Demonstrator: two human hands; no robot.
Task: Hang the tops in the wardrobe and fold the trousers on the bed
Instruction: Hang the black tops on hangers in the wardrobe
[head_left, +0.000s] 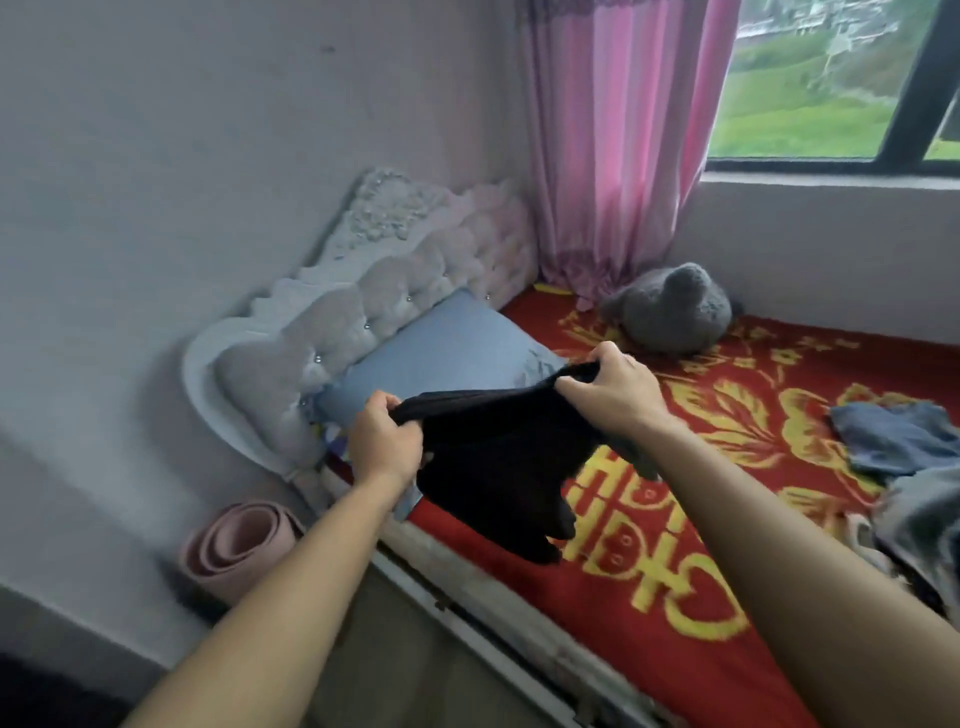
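A black garment (498, 467) hangs in the air over the near edge of the bed (675, 597). My left hand (382, 441) grips its upper edge at the left end. My right hand (618, 389) grips the same edge at the right end, so the edge is stretched between both fists. The rest of the cloth droops down toward the red and yellow bedspread. I cannot tell whether it is a top or trousers. A blue-grey garment (893, 436) lies crumpled on the bed at the right, with more grey clothing (924, 525) piled below it.
A blue pillow (441, 353) leans on the white padded headboard (332, 332). A grey plush toy (670, 306) sits by the pink curtain (613, 145) under the window. A rolled pink mat (234, 545) stands on the floor beside the bed. No wardrobe is in view.
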